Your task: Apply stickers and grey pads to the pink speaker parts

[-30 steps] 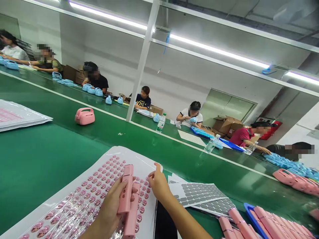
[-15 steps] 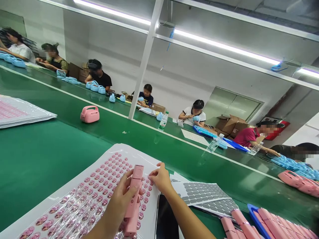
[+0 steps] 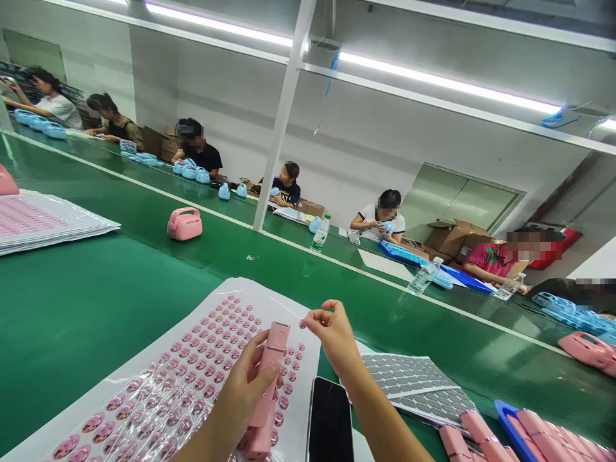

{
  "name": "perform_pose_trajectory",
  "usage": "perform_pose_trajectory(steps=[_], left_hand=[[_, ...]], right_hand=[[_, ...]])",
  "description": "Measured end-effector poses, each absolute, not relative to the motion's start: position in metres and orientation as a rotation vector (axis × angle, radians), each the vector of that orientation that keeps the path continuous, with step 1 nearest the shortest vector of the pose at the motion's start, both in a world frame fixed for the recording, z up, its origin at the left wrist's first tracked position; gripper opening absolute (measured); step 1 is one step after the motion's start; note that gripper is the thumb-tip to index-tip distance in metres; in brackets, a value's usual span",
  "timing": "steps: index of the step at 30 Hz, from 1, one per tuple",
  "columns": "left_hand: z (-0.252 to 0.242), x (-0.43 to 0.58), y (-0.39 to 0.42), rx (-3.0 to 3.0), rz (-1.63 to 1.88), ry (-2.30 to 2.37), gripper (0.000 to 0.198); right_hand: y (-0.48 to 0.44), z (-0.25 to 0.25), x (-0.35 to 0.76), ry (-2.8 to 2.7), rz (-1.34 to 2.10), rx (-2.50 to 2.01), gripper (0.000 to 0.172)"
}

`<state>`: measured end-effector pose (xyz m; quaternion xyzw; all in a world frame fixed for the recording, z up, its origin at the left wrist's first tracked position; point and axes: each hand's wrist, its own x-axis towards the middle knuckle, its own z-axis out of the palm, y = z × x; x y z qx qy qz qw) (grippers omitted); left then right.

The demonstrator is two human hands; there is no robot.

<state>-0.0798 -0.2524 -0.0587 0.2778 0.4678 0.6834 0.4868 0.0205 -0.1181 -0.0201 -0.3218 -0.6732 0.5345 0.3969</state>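
My left hand is wrapped round a slim pink rectangular device, held tilted above a white sheet of round pink picture stickers. What looks like a second pink piece shows below it, partly hidden. Between the thumb and finger of my right hand is one small round sticker, off to the right of the device. Clear film covers the near part of the sticker sheet. Below my right wrist lies a black phone.
Grey-patterned sheets and a blue tray of pink devices lie at right. A pink handled case stands ahead, and stacked sticker sheets lie at left. Several co-workers sit across the green bench, with blue cases and water bottles.
My right hand has lifted away from the sheet, up and to the right, with a round sticker in its fingers. My left hand still holds the pink device. The view has shifted slightly.
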Motion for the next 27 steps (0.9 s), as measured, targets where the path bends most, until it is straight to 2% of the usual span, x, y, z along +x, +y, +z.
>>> perform_pose_trajectory(steps=[3, 9, 27], left_hand=[[-0.059, -0.08, -0.253, 0.707, 1.654, 1.14, 0.055], [-0.059, -0.08, -0.253, 0.755, 1.634, 1.152, 0.057], [-0.061, -0.078, -0.254, 0.733, 1.676, 1.128, 0.057]], right_hand=[[-0.146, -0.001, 0.022, -1.753, 1.363, -0.688, 0.038], [-0.171, -0.006, 0.011, -1.836, 1.181, -0.697, 0.029], [-0.178, -0.001, 0.008, -1.944, 0.971, -0.815, 0.03]])
